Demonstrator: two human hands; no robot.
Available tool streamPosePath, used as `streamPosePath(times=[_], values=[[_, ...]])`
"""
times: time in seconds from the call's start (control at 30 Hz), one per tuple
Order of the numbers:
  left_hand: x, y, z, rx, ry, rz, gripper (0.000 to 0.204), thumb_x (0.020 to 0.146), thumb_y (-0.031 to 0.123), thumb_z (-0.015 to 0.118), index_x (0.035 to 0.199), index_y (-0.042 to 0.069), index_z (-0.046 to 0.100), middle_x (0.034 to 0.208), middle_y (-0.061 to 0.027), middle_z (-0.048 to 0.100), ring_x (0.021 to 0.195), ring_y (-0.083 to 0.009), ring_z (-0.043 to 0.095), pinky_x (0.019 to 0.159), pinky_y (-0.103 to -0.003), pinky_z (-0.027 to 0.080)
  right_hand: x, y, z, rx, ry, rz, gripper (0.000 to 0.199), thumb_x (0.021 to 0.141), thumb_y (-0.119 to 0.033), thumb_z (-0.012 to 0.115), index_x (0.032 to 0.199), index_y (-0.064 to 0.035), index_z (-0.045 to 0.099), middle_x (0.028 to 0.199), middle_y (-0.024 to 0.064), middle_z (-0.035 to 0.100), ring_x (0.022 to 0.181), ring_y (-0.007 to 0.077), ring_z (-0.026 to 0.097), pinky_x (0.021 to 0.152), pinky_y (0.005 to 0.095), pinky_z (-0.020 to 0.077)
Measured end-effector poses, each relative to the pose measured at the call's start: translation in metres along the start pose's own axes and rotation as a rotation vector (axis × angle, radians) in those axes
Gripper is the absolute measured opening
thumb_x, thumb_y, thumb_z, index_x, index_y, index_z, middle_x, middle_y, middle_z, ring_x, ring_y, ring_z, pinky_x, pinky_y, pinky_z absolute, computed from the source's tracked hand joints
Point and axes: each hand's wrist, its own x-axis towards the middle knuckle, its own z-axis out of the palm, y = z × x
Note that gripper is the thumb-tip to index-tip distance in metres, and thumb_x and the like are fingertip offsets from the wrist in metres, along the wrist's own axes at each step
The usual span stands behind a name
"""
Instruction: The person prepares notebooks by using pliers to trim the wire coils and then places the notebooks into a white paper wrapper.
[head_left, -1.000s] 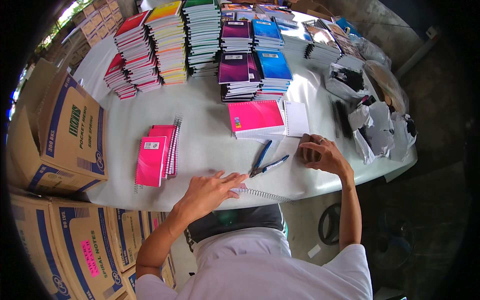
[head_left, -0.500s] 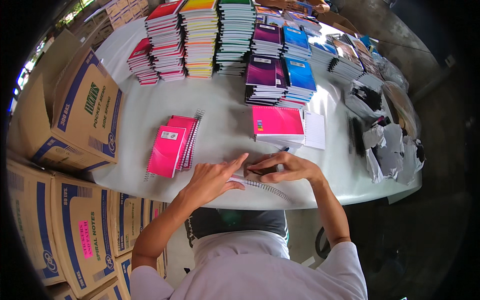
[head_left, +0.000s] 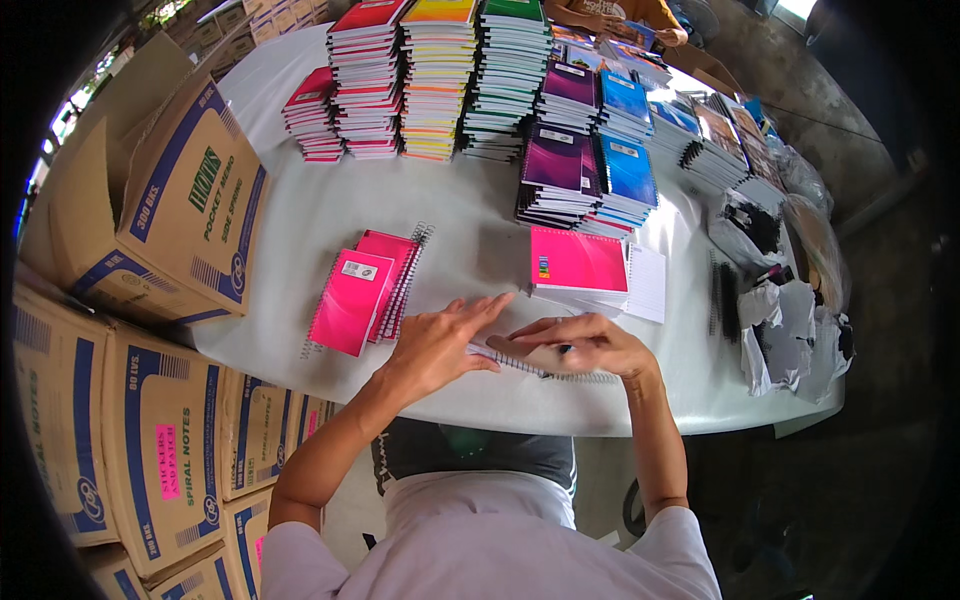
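Landmark: the white round-edged table (head_left: 300, 215), which carries everything named below
Left hand (head_left: 440, 340): lies flat near the table's front edge, fingers stretched out and together, gripping nothing; its fingertips (head_left: 497, 303) rest on the white spiral-bound notebook (head_left: 540, 362)
Right hand (head_left: 590, 343): just right of the left hand, fingers curled down over the same notebook, pressing on it; whether it pinches anything I cannot tell
White spiral-bound notebook: lies flat at the table's front edge, mostly covered by both hands; its wire coil shows along the near side
Pink spiral notebooks (head_left: 362, 292): a small fanned pile on the table, left of the hands and apart from them
Pink-covered notebook on white sheets (head_left: 580, 262): just behind the right hand, toward the table's middle
Purple and blue notebook stacks (head_left: 588, 172): further back from it
Tall stacks of red, yellow and green notebooks (head_left: 432, 75): at the table's far side
Black wire binding coils (head_left: 725, 300): near the table's right edge
Cardboard boxes with blue print (head_left: 150, 230): stacked against the table's left side, one on it
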Motion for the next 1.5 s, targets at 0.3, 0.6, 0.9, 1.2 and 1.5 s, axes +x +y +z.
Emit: streamPosePath(times=[0.3, 0.6, 0.9, 1.2, 1.5], values=[[0.005, -0.017, 0.017, -0.526, 0.147, -0.083, 0.117, 0.06, 0.027, 0.09, 0.155, 0.026, 0.021, 0.146, -0.0119, 0.048, 0.117, -0.0352, 0.06, 0.091, -0.04, 0.055, 0.016, 0.01, -0.004, -0.157, 0.061, 0.07, 0.044, 0.088, -0.029, 0.068, 0.123, -0.0021, 0.067, 0.118, 0.0155, 0.067, 0.108, 0.0232, 0.062, 0.096, 0.0338, 0.0455], [0.016, -0.032, 0.045, -0.929, 0.175, -0.168, 0.124, 0.059, 0.019, 0.092, 0.156, 0.024, 0.015, 0.144, -0.0169, 0.051, 0.126, -0.0341, 0.055, 0.102, -0.038, 0.047, 0.012, 0.006, -0.01, 0.171, 0.122, 0.032, 0.046, 0.089, -0.03, 0.068, 0.122, 0.0015, 0.066, 0.114, 0.0166, 0.069, 0.102, 0.0221, 0.065, 0.09, 0.0325, 0.0486], [0.015, -0.038, 0.053, -1.095, 0.138, -0.184, 0.123, 0.062, 0.014, 0.09, 0.157, 0.027, 0.012, 0.147, -0.0177, 0.046, 0.131, -0.0293, 0.05, 0.103, -0.036, 0.046, 0.017, -0.007, -0.004, -0.031, 0.122, 0.068, 0.045, 0.089, -0.029, 0.07, 0.123, 0.0, 0.066, 0.116, 0.0134, 0.068, 0.103, 0.0207, 0.064, 0.09, 0.0334, 0.0492], [0.015, -0.038, 0.053, -1.154, 0.127, -0.181, 0.125, 0.066, 0.002, 0.087, 0.157, 0.028, 0.005, 0.154, -0.0189, 0.034, 0.133, -0.0277, 0.046, 0.106, -0.036, 0.047, 0.028, 0.001, -0.001, -0.064, 0.143, 0.012, 0.043, 0.09, -0.03, 0.068, 0.119, 0.0021, 0.067, 0.098, 0.015, 0.07, 0.087, 0.0203, 0.064, 0.081, 0.0326, 0.0493], [0.006, -0.058, 0.063, -1.027, -0.002, -0.003, 0.077, 0.083, 0.015, 0.077, 0.149, 0.013, 0.037, 0.149, -0.0119, 0.046, 0.136, -0.0229, 0.044, 0.103, -0.033, 0.045, -0.001, -0.034, 0.009, -0.316, 0.32, -0.063, 0.046, 0.088, -0.031, 0.071, 0.12, 0.0018, 0.066, 0.106, 0.018, 0.069, 0.097, 0.0275, 0.065, 0.085, 0.0354, 0.0505]])
